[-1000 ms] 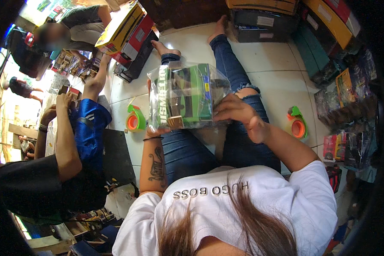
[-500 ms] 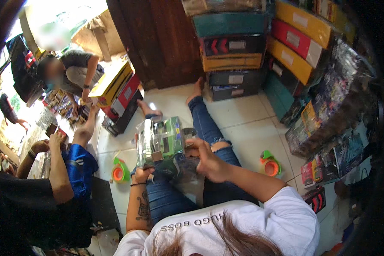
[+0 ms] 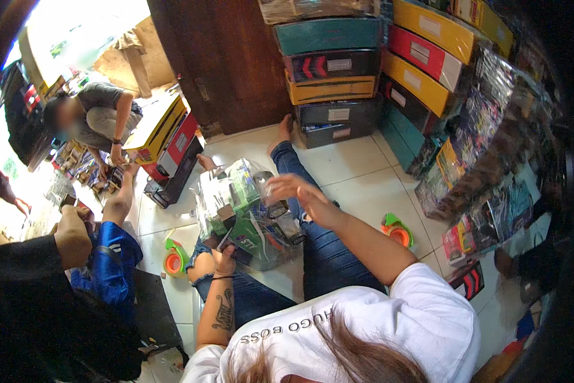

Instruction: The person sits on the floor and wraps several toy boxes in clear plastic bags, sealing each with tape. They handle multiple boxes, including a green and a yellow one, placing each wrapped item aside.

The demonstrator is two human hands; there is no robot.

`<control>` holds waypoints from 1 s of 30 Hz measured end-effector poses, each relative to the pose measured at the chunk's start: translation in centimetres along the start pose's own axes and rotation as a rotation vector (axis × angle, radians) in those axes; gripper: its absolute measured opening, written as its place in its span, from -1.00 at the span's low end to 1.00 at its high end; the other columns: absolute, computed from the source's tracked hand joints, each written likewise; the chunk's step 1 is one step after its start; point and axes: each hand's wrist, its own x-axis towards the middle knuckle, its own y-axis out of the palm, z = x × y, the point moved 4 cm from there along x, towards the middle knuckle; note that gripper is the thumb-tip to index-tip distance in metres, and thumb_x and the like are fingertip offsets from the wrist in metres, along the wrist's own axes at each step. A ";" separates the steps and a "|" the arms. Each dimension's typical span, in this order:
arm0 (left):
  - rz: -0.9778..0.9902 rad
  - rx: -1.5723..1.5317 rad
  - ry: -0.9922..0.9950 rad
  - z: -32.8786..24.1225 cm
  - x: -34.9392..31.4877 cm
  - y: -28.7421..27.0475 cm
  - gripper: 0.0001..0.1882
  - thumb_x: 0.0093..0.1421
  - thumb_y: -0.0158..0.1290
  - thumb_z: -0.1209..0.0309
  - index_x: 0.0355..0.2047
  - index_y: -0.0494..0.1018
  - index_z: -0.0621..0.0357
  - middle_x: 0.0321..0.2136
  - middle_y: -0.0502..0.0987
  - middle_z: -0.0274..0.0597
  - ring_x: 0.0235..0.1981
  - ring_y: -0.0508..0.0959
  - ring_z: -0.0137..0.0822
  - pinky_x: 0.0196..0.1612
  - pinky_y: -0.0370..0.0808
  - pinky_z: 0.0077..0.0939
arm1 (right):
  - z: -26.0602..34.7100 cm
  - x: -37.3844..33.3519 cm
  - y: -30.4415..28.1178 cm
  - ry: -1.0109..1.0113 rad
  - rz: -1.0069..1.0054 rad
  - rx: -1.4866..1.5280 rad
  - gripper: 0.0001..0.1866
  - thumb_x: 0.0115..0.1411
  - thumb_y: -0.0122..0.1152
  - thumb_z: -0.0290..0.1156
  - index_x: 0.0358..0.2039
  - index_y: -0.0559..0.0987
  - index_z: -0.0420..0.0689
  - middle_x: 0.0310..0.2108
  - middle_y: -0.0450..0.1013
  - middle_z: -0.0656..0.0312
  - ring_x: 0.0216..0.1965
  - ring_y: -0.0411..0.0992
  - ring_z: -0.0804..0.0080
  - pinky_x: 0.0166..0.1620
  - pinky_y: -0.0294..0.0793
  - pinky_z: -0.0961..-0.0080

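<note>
I see the green and black toy vehicle in its clear plastic-fronted box (image 3: 245,214) sitting tilted on the lap, over the blue-jeaned legs (image 3: 335,258), above the white tiled floor (image 3: 357,175). My left hand (image 3: 223,258) is under the box's near lower corner, fingers curled shut on its edge, holding it. My right hand (image 3: 296,191) is at the box's upper right side, fingers spread and loose, fingertips (image 3: 271,188) touching or just off the plastic; can't tell which. Two green and orange tape dispensers on the floor: one (image 3: 174,257) left of the legs, one (image 3: 396,231) right of them, both apart from the box. Stack of flat coloured cardboard boxes (image 3: 335,76) against the brown wooden door (image 3: 216,64) ahead. More yellow and red boxes (image 3: 169,137) on the floor left. A person in a grey shirt (image 3: 102,112) crouches far left. Another person's blue-sleeved arm (image 3: 111,255) is near my left side.
</note>
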 end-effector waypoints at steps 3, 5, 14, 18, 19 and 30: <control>-0.035 -0.229 -0.021 -0.9 0.3 0.6 -0.27 0.00 0.23 0.02 0.06 0.28 0.21 -0.10 0.43 -0.16 -0.10 0.45 -0.27 -0.05 0.40 -0.38 | -0.5 -1.9 -3.7 -0.259 -0.294 -0.450 -0.05 0.02 0.28 0.08 0.26 0.07 -0.17 0.23 0.10 0.10 0.24 0.07 0.27 0.26 -0.03 0.34; 0.034 -0.319 0.008 -2.8 0.5 1.6 -0.38 0.16 0.04 0.02 0.13 0.27 0.08 -0.01 0.43 -0.21 -0.01 0.43 -0.16 0.08 0.37 -0.19 | -2.6 -3.4 -4.0 -0.239 -0.276 -0.562 0.18 -0.14 0.42 0.13 0.32 -0.06 -0.12 0.28 0.00 0.06 0.31 -0.05 0.17 0.31 -0.13 0.28; -0.179 -0.587 -0.109 -15.1 5.9 7.2 -0.37 0.22 -0.04 -0.05 0.17 0.24 0.08 0.09 0.37 -0.19 0.06 0.41 -0.16 0.11 0.36 -0.23 | -2.0 -3.6 -6.3 -0.006 -0.056 -0.097 0.34 -0.22 0.44 0.17 0.36 -0.27 0.05 0.35 -0.15 0.08 0.34 -0.08 0.18 0.27 0.01 0.25; -0.006 -0.660 -0.131 -17.1 7.5 11.1 -0.43 0.25 -0.06 0.00 0.12 0.30 0.10 0.01 0.45 -0.19 -0.03 0.49 -0.23 0.03 0.45 -0.30 | -1.6 -7.2 -5.0 -0.002 0.076 0.046 0.33 -0.13 0.41 0.13 0.35 -0.38 0.03 0.33 -0.13 0.06 0.30 -0.02 0.22 0.26 0.05 0.24; -0.068 -0.638 -0.174 -16.8 7.6 11.4 -0.44 0.25 -0.06 0.00 0.11 0.30 0.10 0.00 0.45 -0.19 -0.05 0.50 -0.23 0.01 0.47 -0.30 | -2.1 -8.2 -4.7 -0.050 -0.084 0.121 0.35 -0.14 0.42 0.13 0.34 -0.42 0.03 0.33 -0.13 0.06 0.30 -0.03 0.21 0.27 0.01 0.23; 0.044 -0.502 -0.500 -11.4 7.0 12.6 -0.48 0.23 0.01 0.17 0.13 0.25 0.09 -0.03 0.45 -0.21 -0.09 0.51 -0.26 -0.03 0.48 -0.35 | -2.4 -13.0 1.5 0.100 -0.472 -0.035 0.25 -0.12 0.41 -0.28 0.34 -0.36 -0.08 0.29 -0.11 0.05 0.34 -0.17 0.25 0.32 -0.16 0.28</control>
